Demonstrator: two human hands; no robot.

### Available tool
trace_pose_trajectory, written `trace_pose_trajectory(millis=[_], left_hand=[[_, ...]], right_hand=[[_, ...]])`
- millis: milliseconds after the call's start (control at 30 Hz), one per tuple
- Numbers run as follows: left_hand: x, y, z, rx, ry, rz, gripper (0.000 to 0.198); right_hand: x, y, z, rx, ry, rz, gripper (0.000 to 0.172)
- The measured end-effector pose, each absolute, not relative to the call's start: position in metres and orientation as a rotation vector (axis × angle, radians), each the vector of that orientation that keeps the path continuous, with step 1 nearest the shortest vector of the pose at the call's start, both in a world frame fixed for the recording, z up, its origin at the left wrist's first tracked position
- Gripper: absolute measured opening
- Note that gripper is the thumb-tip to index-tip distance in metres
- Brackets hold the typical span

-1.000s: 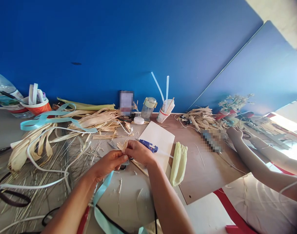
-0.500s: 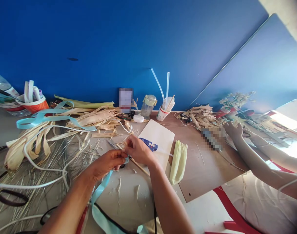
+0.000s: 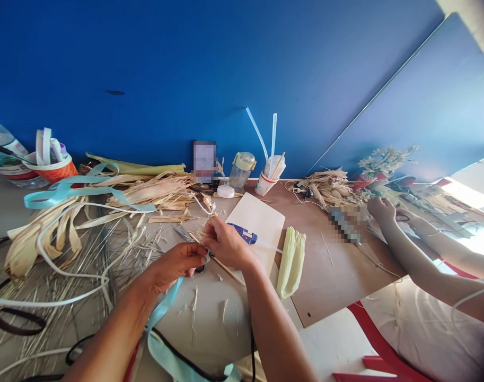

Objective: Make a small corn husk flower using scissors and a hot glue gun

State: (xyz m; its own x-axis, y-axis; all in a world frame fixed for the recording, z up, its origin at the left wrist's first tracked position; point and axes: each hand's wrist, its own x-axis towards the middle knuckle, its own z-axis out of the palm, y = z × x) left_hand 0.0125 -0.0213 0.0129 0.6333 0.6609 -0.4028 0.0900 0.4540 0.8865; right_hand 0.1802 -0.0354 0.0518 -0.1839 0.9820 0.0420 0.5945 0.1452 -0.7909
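Note:
My left hand (image 3: 181, 261) is closed in a pinch on a light blue ribbon (image 3: 167, 306), whose long tail hangs down between my forearms. Fingertip to fingertip with it, my right hand (image 3: 225, 243) is also closed. A bit of pale dry husk seems to show at its fingers, but what it grips is mostly hidden. Partly under both hands lie scissors (image 3: 181, 232) and a thin wooden stick (image 3: 230, 275). Just beyond my right hand, a blue glue gun (image 3: 245, 234) rests on a white board (image 3: 257, 211).
Dry corn husks (image 3: 154, 192), a loop of blue ribbon (image 3: 67, 192) and white cord (image 3: 46, 265) spread over the left. A pale green husk piece (image 3: 291, 262) lies right of the board. Behind stand a jar (image 3: 242, 172) and a cup with straws (image 3: 265, 183). Another person's hands (image 3: 383, 209) work at right.
My hands stay pinched together in almost the same place, with the ribbon shifting slightly. At right, the other person's nearer hand has drawn its fingers in.

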Motion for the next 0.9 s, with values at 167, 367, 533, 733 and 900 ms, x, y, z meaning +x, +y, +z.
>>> trace_pose_trajectory(millis=[167,367,533,733,900], left_hand=[[0.0119,-0.0219,0.0133,1.051,0.793,0.405,0.038],[0.0109,-0.0240,0.0207,1.029,0.816,0.396,0.045],[0.0087,-0.0260,0.0207,1.018,0.789,0.464,0.048],[0.0126,-0.0237,0.0146,1.112,0.805,0.421,0.044],[0.0137,-0.0254,0.0198,1.167,0.829,0.394,0.043]], right_hand=[[0.1857,-0.0357,0.0529,-1.468,-1.789,0.911,0.017],[0.1895,-0.0347,0.0534,-1.480,-1.789,0.901,0.016],[0.1909,-0.0353,0.0584,-1.482,-1.792,0.921,0.016],[0.1892,-0.0361,0.0593,-1.466,-1.841,0.955,0.015],[0.1898,-0.0370,0.0613,-1.439,-1.909,0.974,0.016]])
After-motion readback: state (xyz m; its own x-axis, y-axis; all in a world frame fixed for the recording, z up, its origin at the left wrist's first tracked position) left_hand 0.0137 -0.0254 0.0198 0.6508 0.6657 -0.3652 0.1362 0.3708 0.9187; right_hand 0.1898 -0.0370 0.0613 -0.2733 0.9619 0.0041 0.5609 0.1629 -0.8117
